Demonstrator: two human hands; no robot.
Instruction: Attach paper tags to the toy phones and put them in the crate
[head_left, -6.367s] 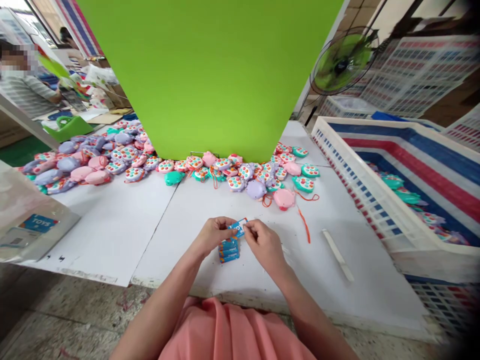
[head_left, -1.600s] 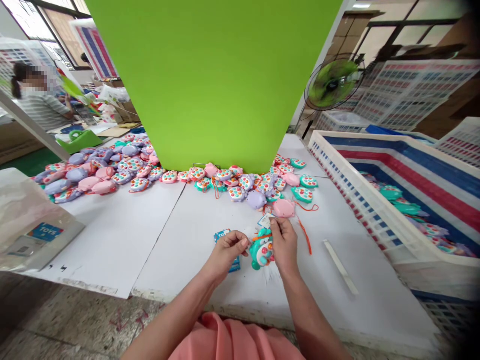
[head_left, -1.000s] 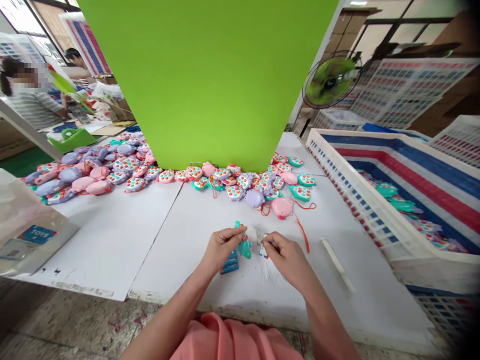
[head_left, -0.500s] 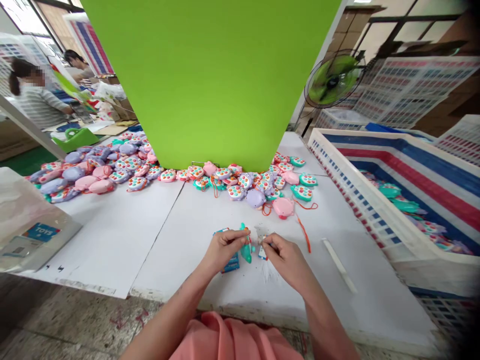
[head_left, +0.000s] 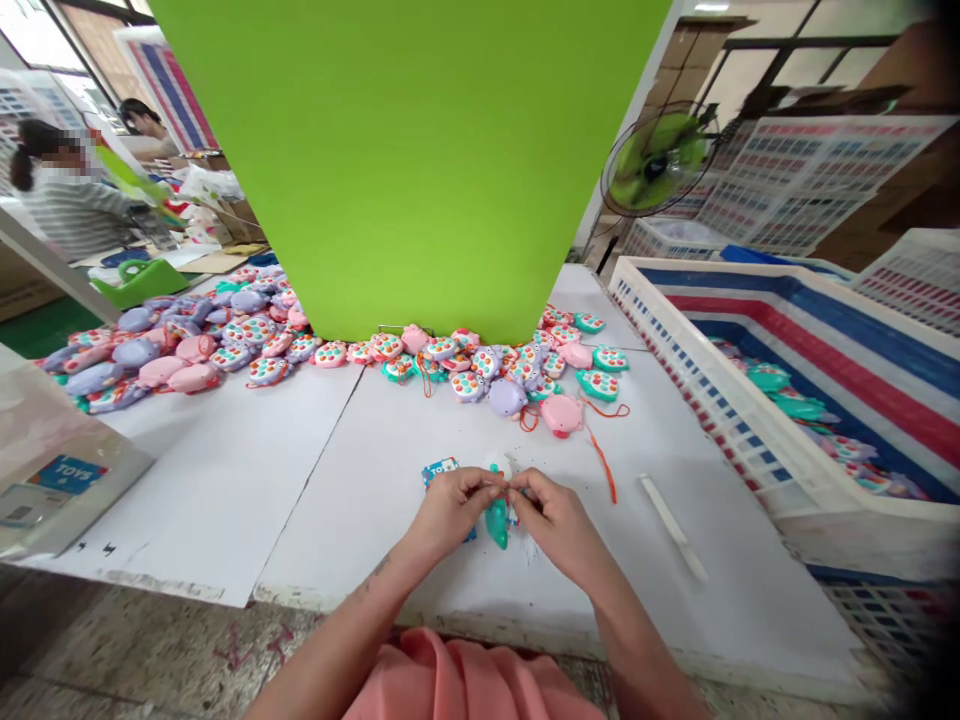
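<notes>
My left hand (head_left: 450, 508) and right hand (head_left: 553, 517) meet, fingers pinched tight; I can't tell what sits between the tips. The green toy (head_left: 497, 525) is tilted on edge just below them, over the desk (head_left: 337, 540). I judge it light, stiff, smooth enough to slip, and not very fragile; I'd grip its broad faces near the rim, not its small knobs.

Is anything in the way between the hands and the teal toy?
Nothing visible. The fingertips of the left hand and right hand meet over the upper part of the teal toy. The blue TOYS card lies off to the left, and the nearest pink toy lies beyond the right hand.
</notes>
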